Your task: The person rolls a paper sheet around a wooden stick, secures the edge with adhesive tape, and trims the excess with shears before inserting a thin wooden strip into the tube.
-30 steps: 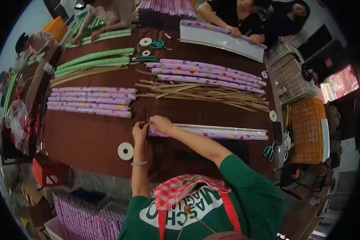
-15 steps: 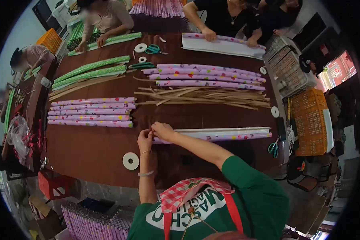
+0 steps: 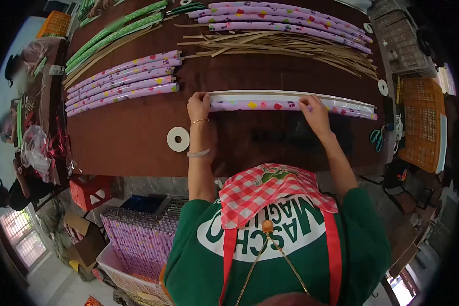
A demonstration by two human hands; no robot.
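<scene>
A partly rolled purple patterned sheet [image 3: 260, 106] with a white inner side lies across the brown table in front of me. At its left end my left hand [image 3: 199, 106] pinches the edge. My right hand [image 3: 313, 109] has its fingers closed on the roll, right of its middle. A brown strip runs along the white side. Below my left hand, a white tape roll [image 3: 178, 139] lies flat. Beyond the sheet is a pile of brown strips [image 3: 285, 45], and finished purple rolls [image 3: 125, 81] lie to the left.
More purple rolls [image 3: 285, 24] and green rolls [image 3: 115, 38] lie at the back. Teal scissors [image 3: 376, 138] and another tape roll [image 3: 383, 87] are at the right edge. Orange crate [image 3: 421, 122] stands right; people sit at left.
My right hand has moved right along the roll, away from my left hand. The view has tilted down, so the table's far side has mostly left the frame.
</scene>
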